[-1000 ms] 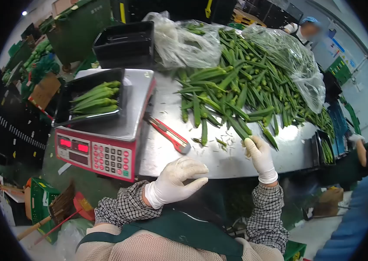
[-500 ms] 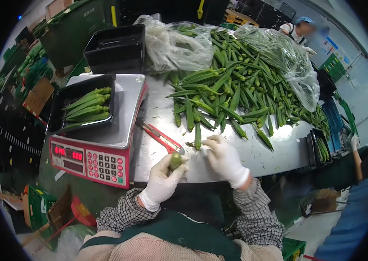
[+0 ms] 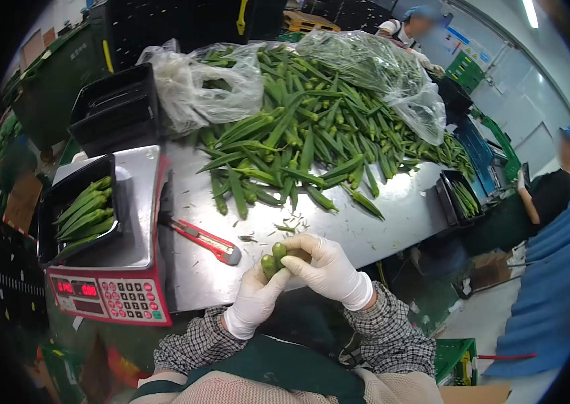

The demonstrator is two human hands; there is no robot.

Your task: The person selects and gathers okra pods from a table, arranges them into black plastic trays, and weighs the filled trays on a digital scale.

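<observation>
My left hand (image 3: 252, 301), in a white glove, is closed around an okra pod (image 3: 269, 266) whose cut end points up. My right hand (image 3: 328, 275), also gloved, pinches a second okra pod (image 3: 279, 252) right beside the first; most of both pods is hidden by the fingers. A red utility knife (image 3: 204, 240) lies on the metal table (image 3: 194, 283) left of my hands. Small okra trimmings (image 3: 290, 225) are scattered just beyond them. Farther back spreads a large heap of okra (image 3: 312, 135).
A pink-framed digital scale (image 3: 138, 225) at left bears a black tray (image 3: 118, 229) of okra. Empty black trays (image 3: 116, 108) stand behind it. Clear plastic bags (image 3: 392, 81) cover parts of the heap. Another okra tray (image 3: 448, 202) sits at the right edge. Two people (image 3: 554, 192) are farther off.
My right hand has taken a pod from the table and brought it beside the one in my left hand. The camera view has shifted, so the table appears farther left.
</observation>
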